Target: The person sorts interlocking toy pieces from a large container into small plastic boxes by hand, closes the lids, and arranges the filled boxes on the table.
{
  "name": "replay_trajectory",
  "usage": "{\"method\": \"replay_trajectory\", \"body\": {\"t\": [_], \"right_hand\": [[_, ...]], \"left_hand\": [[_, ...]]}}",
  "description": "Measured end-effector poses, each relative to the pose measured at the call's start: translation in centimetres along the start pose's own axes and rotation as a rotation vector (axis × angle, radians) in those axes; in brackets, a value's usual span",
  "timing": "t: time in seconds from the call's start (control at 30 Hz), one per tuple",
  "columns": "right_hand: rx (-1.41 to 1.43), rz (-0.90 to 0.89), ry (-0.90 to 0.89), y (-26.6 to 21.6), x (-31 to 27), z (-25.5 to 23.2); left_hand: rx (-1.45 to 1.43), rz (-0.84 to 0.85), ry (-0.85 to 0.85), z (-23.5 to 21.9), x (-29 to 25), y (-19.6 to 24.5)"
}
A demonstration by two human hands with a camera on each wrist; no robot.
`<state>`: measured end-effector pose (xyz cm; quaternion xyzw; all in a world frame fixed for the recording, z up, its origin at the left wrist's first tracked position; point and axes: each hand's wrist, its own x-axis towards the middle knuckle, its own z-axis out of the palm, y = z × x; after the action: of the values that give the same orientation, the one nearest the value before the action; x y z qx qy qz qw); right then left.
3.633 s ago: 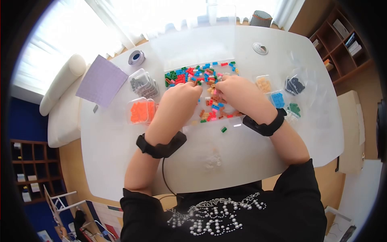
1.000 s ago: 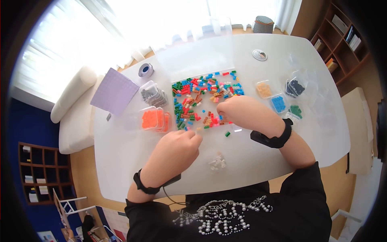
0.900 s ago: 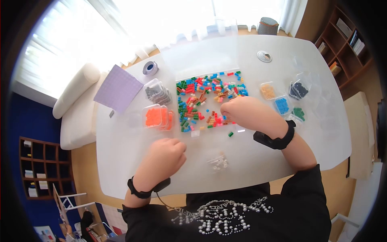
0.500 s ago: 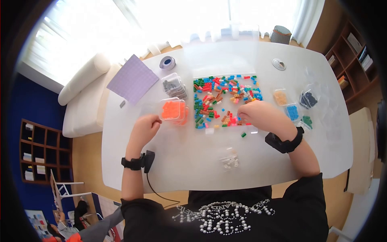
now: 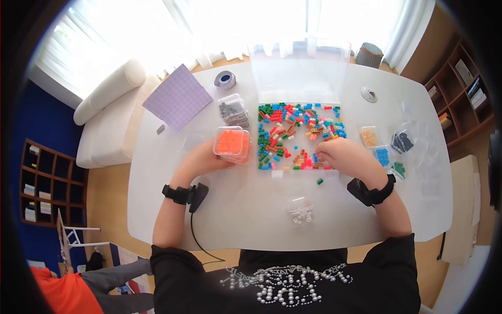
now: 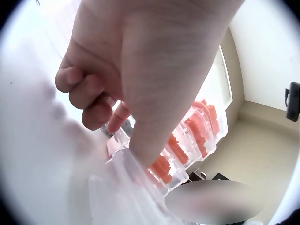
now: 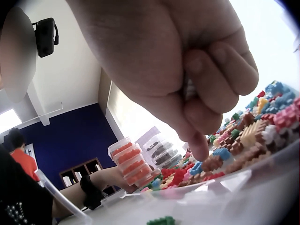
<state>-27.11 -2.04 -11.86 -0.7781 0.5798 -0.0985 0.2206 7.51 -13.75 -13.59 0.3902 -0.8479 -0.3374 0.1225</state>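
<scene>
My left hand (image 5: 205, 158) grips the lower part of a stack of clear plastic containers (image 5: 232, 143) filled with orange bricks. In the left wrist view, thumb and index finger lie at a clear container corner (image 6: 123, 154) below the orange bricks (image 6: 161, 168); the other fingers curl. My right hand (image 5: 342, 156) is low over the right side of a clear case (image 5: 300, 63) of mixed toy bricks (image 5: 282, 131). Its fingers curl, and a small pale ridged toy brick (image 7: 190, 89) shows between them and the palm. One fingertip points down right at the loose bricks (image 7: 213, 161).
Grey-brick containers (image 5: 232, 111), a tape roll (image 5: 225, 79) and a purple sheet (image 5: 178, 98) are at left. Right stand containers of beige (image 5: 368, 137), blue (image 5: 382, 156), black (image 5: 402, 141) and green bricks (image 5: 399, 168). A white-brick container (image 5: 301, 212) and a green brick (image 5: 320, 181) lie in front.
My left hand has left the case, swung down and left, then come up to the orange stack and gripped it. The right hand stays over the case's right side. The view has shifted.
</scene>
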Motion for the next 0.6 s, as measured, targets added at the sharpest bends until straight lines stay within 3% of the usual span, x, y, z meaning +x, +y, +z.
{"method": "replay_trajectory", "body": {"t": [0.6], "right_hand": [[0.023, 0.021, -0.006, 0.2, 0.1, -0.3]], "left_hand": [[-0.018, -0.061, 0.021, -1.6, 0.1, -1.5]]}}
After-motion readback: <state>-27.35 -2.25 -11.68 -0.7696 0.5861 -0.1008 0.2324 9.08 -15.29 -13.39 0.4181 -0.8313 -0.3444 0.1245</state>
